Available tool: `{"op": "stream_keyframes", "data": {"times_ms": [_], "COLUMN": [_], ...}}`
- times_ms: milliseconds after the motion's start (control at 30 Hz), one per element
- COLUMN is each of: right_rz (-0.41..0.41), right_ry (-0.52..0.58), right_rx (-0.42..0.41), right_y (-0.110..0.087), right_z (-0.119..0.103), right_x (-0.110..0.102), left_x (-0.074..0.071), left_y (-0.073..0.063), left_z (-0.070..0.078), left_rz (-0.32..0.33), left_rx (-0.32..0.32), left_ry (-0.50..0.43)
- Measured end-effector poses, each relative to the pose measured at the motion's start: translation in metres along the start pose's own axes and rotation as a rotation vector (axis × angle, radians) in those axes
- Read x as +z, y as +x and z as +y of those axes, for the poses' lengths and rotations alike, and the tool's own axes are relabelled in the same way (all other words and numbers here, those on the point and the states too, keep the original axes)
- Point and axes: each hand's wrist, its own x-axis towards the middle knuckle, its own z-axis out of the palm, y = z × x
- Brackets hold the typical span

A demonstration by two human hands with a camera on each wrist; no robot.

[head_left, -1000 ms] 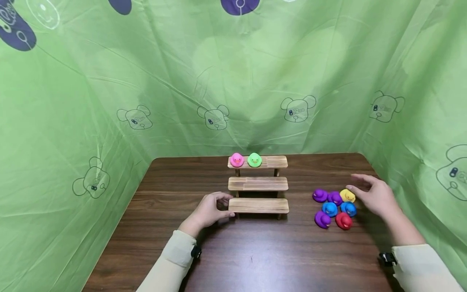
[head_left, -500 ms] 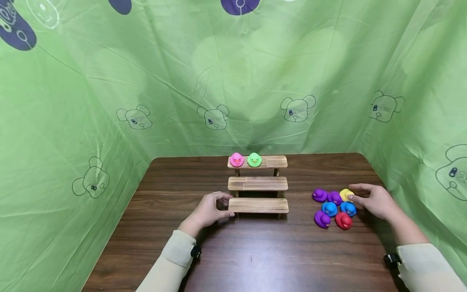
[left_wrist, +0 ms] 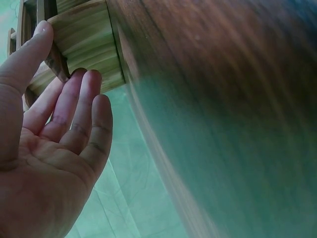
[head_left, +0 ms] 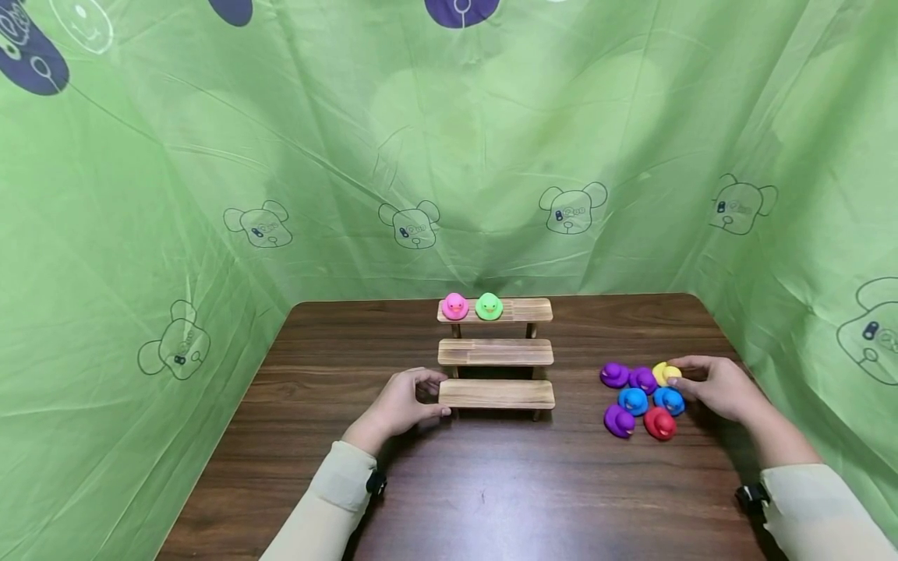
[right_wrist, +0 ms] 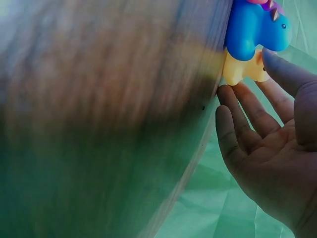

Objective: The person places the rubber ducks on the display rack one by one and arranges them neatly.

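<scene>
One yellow duck [head_left: 665, 374] is at the back right corner of the duck bunch, and I cannot tell if it sits flat on the table [head_left: 484, 483] or is a tiny bit up. The right hand [head_left: 719, 386] pinches it between thumb and fingers. That is what is new: a second ago the fingers are spread wide, and now they are close in on the duck. So the reaching part looks done, and the duck seems ready to be lifted.

Just beside it are two blue ducks [head_left: 669, 400], a red duck [head_left: 660, 423] and three purple ducks [head_left: 620, 421], all packed near each other.

Farther left is the wooden stand [head_left: 496, 394] with three steps. The left hand [head_left: 400, 401] holds the left end of its lowest step, thumb in front and fingers behind, just as a second ago. That likely keeps it steady. A pink duck [head_left: 454, 306] and a green duck [head_left: 489, 306] sit upright on the top step. Green cloth [head_left: 337, 140] hangs all around.
</scene>
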Motion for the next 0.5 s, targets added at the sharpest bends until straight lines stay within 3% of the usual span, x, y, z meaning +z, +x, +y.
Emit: {"op": "stream_keyframes", "data": {"times_ms": [267, 500], "right_rz": [0.089, 0.145], "right_ry": [-0.007, 0.022], "right_rx": [0.011, 0.017], "right_y": [0.001, 0.002], "right_z": [0.002, -0.012], "right_x": [0.001, 0.0], "left_x": [0.0, -0.001], "left_y": [0.0, 0.0], "left_z": [0.0, 0.001], "left_rz": [-0.006, -0.01], "left_rx": [0.0, -0.013], "left_ry": [-0.007, 0.002]}}
